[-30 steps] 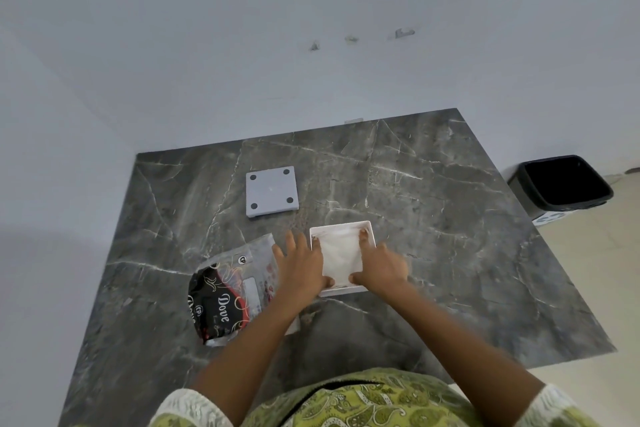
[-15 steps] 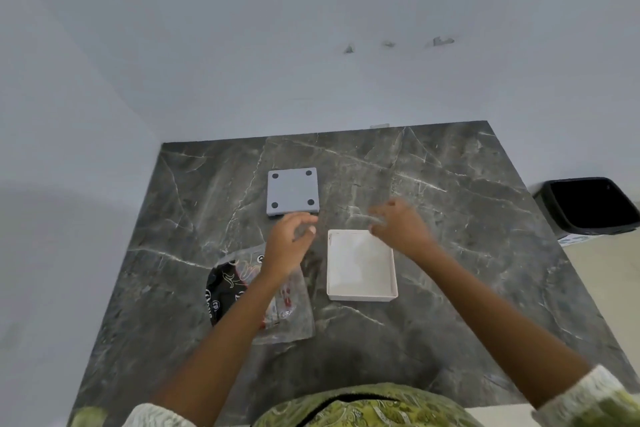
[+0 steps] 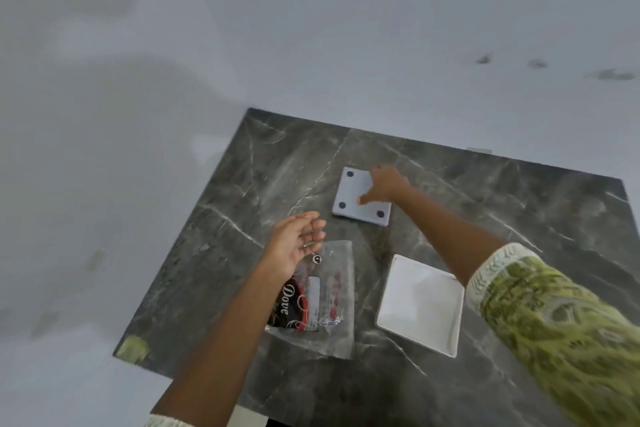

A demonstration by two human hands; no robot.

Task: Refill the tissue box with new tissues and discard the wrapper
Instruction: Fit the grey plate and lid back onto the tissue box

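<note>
Head view: lying at near left, emptied wrapper [image 3: 320,302], with left hand [image 3: 296,246] hovering above its far end, palm open, gripping nothing. Sitting at near right, filled tissue box [image 3: 420,305]; reaching far beyond it, right hand [image 3: 384,185] spreading loosely onto grey lid [image 3: 360,196], not yet gripping, nearer than the left.

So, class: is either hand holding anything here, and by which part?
The left hand is open and empty above the wrapper. The right hand rests on the grey lid near its far right corner; a closed grip cannot be told.
</note>
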